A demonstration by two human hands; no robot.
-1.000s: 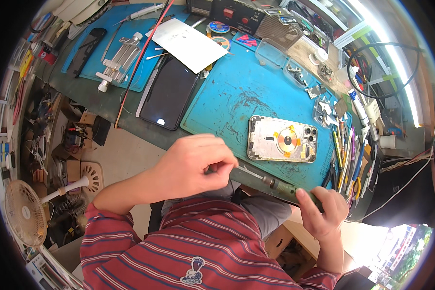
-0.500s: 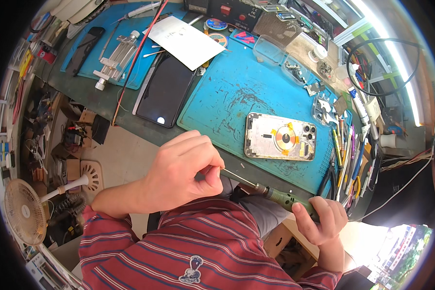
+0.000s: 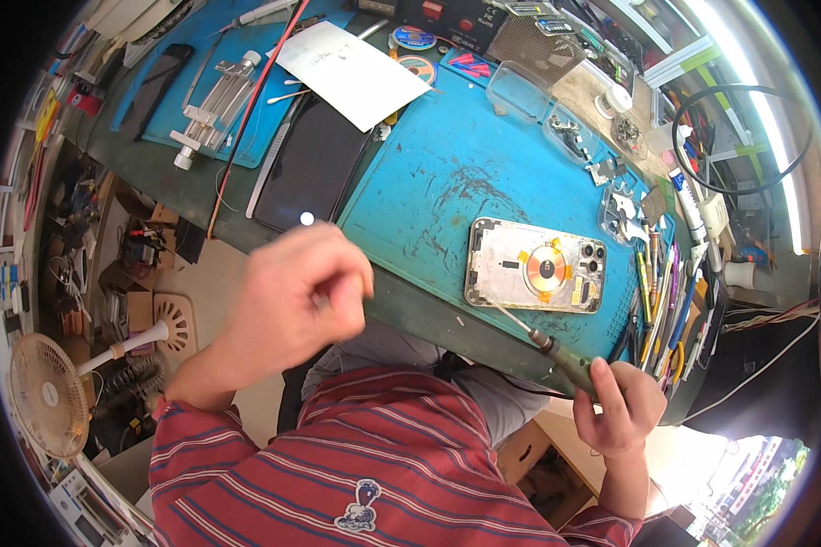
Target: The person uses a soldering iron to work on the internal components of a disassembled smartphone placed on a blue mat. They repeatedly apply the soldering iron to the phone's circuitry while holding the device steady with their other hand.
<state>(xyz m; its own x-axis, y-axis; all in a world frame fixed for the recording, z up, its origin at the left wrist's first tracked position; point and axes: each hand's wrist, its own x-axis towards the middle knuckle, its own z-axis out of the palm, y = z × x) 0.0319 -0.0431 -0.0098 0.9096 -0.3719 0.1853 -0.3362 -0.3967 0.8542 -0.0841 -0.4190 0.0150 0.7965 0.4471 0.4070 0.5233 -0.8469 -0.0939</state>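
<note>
My right hand (image 3: 624,406) is wrapped round the green handle of a corded tool (image 3: 570,363) with a dark collar and a thin metal shaft. I cannot make out its exact kind. The shaft points up and left, its end close to the lower edge of a phone (image 3: 497,284). That phone lies back up, its inside face exposed, with a round copper coil (image 3: 546,270), bits of orange tape and a camera cluster. Over the bench's front edge, my left hand (image 3: 296,301) is blurred, its fingers curled closed; anything between them is hidden.
Beneath the phone is a scratched blue mat (image 3: 410,201). A dark phone (image 3: 310,169) and a white sheet (image 3: 351,77) lie to its left, beside a metal clamp holder (image 3: 217,109). Clear plastic trays (image 3: 517,87) and several pens and tools (image 3: 670,301) line the right side.
My left hand has moved left, away from the tool's shaft tip. The tool has swung so that its shaft points more upward, toward the phone's lower edge.
</note>
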